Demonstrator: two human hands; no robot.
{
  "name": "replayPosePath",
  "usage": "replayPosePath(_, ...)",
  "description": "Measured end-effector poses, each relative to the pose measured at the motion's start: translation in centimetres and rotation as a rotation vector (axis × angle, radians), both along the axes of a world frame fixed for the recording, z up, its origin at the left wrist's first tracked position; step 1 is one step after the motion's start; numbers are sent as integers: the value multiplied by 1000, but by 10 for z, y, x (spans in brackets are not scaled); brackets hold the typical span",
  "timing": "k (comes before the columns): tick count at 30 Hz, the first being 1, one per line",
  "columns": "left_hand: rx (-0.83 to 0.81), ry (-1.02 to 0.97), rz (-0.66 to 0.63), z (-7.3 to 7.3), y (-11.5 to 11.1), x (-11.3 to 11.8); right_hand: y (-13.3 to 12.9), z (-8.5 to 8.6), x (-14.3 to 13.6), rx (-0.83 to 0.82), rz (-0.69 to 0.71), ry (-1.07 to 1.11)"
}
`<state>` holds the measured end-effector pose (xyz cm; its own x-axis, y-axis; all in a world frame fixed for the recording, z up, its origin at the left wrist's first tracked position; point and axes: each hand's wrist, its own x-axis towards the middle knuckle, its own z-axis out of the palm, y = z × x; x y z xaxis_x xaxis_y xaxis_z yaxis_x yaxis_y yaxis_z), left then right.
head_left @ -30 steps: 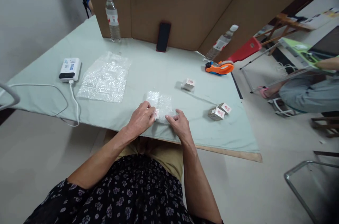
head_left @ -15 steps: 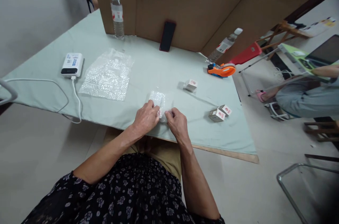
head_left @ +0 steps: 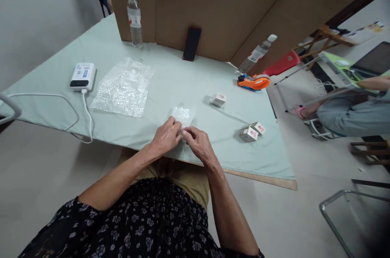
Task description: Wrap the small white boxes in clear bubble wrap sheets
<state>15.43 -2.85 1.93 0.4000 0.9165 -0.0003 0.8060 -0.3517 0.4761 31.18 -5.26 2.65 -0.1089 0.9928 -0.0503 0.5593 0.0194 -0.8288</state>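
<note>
Near the table's front edge, my left hand (head_left: 167,136) is closed on a small piece of bubble wrap (head_left: 183,115). My right hand (head_left: 197,141) pinches the same wrap close to the left fingertips, and the two hands almost touch. Whatever may lie inside the wrap is hidden by my fingers. To the right, a small white box (head_left: 219,99) lies on a clear piece of wrap. Further right, two small printed boxes (head_left: 249,133) stand side by side. A larger sheet of bubble wrap (head_left: 123,89) lies flat to the left.
An orange and blue tape dispenser (head_left: 254,82) sits at the right edge. A phone (head_left: 191,43) and two water bottles (head_left: 135,20) stand by the cardboard panel (head_left: 210,2). A white power bank (head_left: 83,76) trails a cable at left. A seated person (head_left: 350,113) is at right.
My right hand has moved left, toward my left hand, and the right side of the bubble wrap is now folded inward. The boxes and the larger sheet stay in place.
</note>
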Motion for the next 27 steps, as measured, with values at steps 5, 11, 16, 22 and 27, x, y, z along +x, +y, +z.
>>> replayPosePath(5, -6, -187, 24, -9, 2, -5, -1, 0, 14, 54, 196, 8)
replayPosePath(11, -171, -425, 41, -10, 6, -10, 3, 5, 4, 79, 191, -384)
replayPosePath(16, -130, -432, 154, -11, 4, -2, 10, 16, 5, -5, 238, -497)
replayPosePath(22, -69, -333, 138, -12, -2, 5, 21, 26, 24, 54, 194, -309)
replayPosePath(27, -90, -306, 143, -10, 0, 6, 47, 40, 22, 108, 232, -745)
